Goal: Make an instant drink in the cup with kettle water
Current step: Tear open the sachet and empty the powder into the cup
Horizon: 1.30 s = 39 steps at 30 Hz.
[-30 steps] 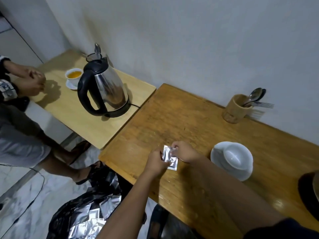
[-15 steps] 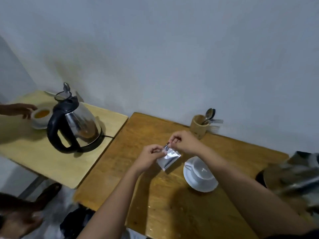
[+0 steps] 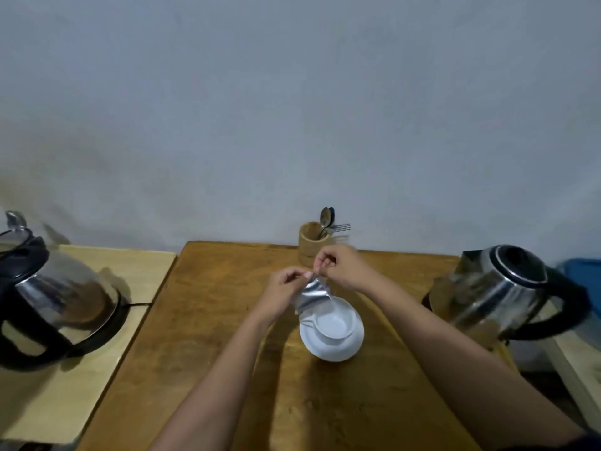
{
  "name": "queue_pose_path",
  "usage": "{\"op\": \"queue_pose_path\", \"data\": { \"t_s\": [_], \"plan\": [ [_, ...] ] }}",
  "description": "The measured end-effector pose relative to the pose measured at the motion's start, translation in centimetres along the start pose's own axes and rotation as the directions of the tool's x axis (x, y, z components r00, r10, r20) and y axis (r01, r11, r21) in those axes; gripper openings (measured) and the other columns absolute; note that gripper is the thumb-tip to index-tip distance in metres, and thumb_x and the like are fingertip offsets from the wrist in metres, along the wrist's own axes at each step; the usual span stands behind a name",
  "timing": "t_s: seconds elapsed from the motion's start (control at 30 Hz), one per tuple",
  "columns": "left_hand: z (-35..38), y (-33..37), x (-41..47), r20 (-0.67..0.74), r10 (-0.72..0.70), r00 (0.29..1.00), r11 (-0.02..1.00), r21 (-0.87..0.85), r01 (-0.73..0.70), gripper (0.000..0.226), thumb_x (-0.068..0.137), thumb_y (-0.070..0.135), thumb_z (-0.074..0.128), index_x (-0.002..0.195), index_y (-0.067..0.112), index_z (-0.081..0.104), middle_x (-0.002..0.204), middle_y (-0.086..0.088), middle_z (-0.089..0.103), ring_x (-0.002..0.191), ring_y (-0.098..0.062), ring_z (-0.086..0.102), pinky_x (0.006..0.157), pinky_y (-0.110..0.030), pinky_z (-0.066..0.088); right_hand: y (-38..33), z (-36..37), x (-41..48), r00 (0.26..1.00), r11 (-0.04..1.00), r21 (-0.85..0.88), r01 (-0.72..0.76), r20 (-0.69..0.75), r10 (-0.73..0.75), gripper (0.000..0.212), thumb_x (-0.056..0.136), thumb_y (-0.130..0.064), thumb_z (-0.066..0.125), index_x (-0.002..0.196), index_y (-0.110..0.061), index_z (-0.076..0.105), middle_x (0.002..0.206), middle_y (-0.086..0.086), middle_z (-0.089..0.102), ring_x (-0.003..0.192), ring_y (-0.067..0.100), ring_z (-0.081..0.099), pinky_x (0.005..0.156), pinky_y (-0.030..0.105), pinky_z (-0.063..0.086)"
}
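Observation:
A small silver sachet [image 3: 313, 295] hangs just above the far rim of a white cup [image 3: 335, 324], which stands empty on a white saucer [image 3: 331, 349] on the brown wooden table [image 3: 211, 320]. My left hand [image 3: 287, 283] pinches the sachet's top left corner. My right hand [image 3: 341, 265] pinches its top edge close beside the left. A steel kettle with a black handle [image 3: 507, 292] stands at the table's right end.
A wooden holder [image 3: 310, 244] with spoons and a fork stands at the back by the wall. A second steel kettle [image 3: 48, 297] sits on its base on the lighter table [image 3: 140, 271] at left. Something blue [image 3: 582, 271] shows at far right.
My view has swung right and up, so the right kettle is now in full view. Both hands carried the sachet from the table's left part to above the cup.

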<state>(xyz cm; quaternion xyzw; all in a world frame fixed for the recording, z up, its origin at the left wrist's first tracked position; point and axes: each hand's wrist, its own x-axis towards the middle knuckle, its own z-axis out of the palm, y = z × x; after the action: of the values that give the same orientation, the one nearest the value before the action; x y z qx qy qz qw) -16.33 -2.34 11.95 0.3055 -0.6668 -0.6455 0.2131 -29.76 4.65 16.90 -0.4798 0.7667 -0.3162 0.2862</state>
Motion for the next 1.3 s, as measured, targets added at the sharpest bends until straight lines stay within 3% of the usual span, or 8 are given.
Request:
{"op": "queue_pose_path", "data": {
  "t_s": [0.17,0.37,0.53,0.77,0.97,1.07,1.13,1.3],
  "plan": [
    [1.5,0.7,1.3,-0.015,-0.074,0.997,0.995,-0.071,0.073,0.022,0.089,0.006,0.053,0.072,0.017,0.063,0.073,0.001,0.061,0.067,-0.009,0.054,0.054,-0.007,0.043,0.5,-0.2,-0.2,0.998,1.000,-0.020,-0.016,-0.065,0.014,0.018,0.084,0.001,0.055,0.077,-0.011,0.066,0.066,-0.004,0.056,0.058,0.003,0.047,0.052,0.010,0.040],
    [2.1,1.7,2.5,-0.035,-0.133,0.991,0.989,-0.065,0.130,0.028,0.088,0.006,0.050,0.065,0.016,0.059,0.065,0.001,0.056,0.061,-0.010,0.048,0.044,-0.007,0.037,1.0,0.1,-0.1,0.971,0.982,-0.136,0.130,-0.185,-0.154,0.016,0.083,0.003,0.051,0.079,-0.002,0.066,0.080,0.001,0.056,0.064,0.006,0.046,0.055,0.009,0.033],
    [1.9,2.0,2.7,-0.043,-0.172,0.984,0.985,-0.036,0.170,0.024,0.089,0.010,0.048,0.071,0.017,0.063,0.071,0.000,0.060,0.067,-0.011,0.050,0.056,-0.022,0.037,1.6,0.3,0.2,0.937,0.930,-0.267,0.254,-0.170,-0.305,0.014,0.083,0.003,0.052,0.078,-0.001,0.064,0.082,0.000,0.051,0.078,0.015,0.046,0.061,0.017,0.033],
    [1.4,2.0,2.6,-0.069,-0.190,0.979,0.982,-0.039,0.187,0.026,0.085,0.007,0.050,0.065,0.018,0.062,0.074,-0.003,0.061,0.071,-0.015,0.051,0.061,-0.025,0.038,1.5,0.7,-0.2,0.908,0.877,-0.352,0.327,-0.141,-0.395,0.015,0.085,0.000,0.052,0.090,0.000,0.067,0.093,0.013,0.060,0.087,0.019,0.049,0.074,0.025,0.039],
    [1.3,1.5,2.5,-0.106,-0.159,0.982,0.987,-0.032,0.157,0.029,0.085,0.005,0.052,0.063,0.021,0.060,0.071,0.000,0.059,0.072,-0.013,0.049,0.061,-0.022,0.040,1.1,1.2,-1.0,0.870,0.840,-0.352,0.413,-0.119,-0.478,0.015,0.083,0.003,0.053,0.089,-0.001,0.067,0.088,0.014,0.062,0.083,0.016,0.046,0.068,0.020,0.037],
    [0.4,1.5,2.4,-0.140,-0.129,0.982,0.988,-0.099,0.116,0.028,0.082,-0.005,0.052,0.063,0.015,0.058,0.064,0.001,0.057,0.063,-0.008,0.047,0.048,-0.007,0.039,0.9,2.3,-1.4,0.851,0.817,-0.333,0.471,-0.073,-0.520,0.012,0.083,0.002,0.052,0.083,-0.002,0.064,0.084,0.013,0.061,0.082,0.022,0.050,0.070,0.025,0.040],
    [-0.3,1.3,2.3,-0.153,-0.103,0.983,0.991,-0.103,0.088,0.029,0.085,-0.002,0.052,0.063,0.016,0.058,0.059,0.006,0.060,0.062,-0.006,0.048,0.047,-0.003,0.038,1.0,2.3,-1.4,0.855,0.837,-0.284,0.467,-0.097,-0.510,0.010,0.085,-0.001,0.054,0.085,-0.003,0.064,0.087,0.010,0.062,0.084,0.016,0.048,0.071,0.017,0.038],
    [-1.4,0.4,2.0,-0.178,-0.084,0.980,0.996,-0.034,0.080,0.029,0.088,0.007,0.054,0.064,0.021,0.062,0.068,0.003,0.061,0.066,-0.008,0.050,0.059,-0.018,0.041,1.0,1.9,-1.5,0.888,0.874,-0.195,0.446,-0.030,-0.460,0.009,0.088,-0.005,0.055,0.088,-0.007,0.063,0.089,0.000,0.057,0.080,0.000,0.045,0.074,0.010,0.034]
  ]
}}
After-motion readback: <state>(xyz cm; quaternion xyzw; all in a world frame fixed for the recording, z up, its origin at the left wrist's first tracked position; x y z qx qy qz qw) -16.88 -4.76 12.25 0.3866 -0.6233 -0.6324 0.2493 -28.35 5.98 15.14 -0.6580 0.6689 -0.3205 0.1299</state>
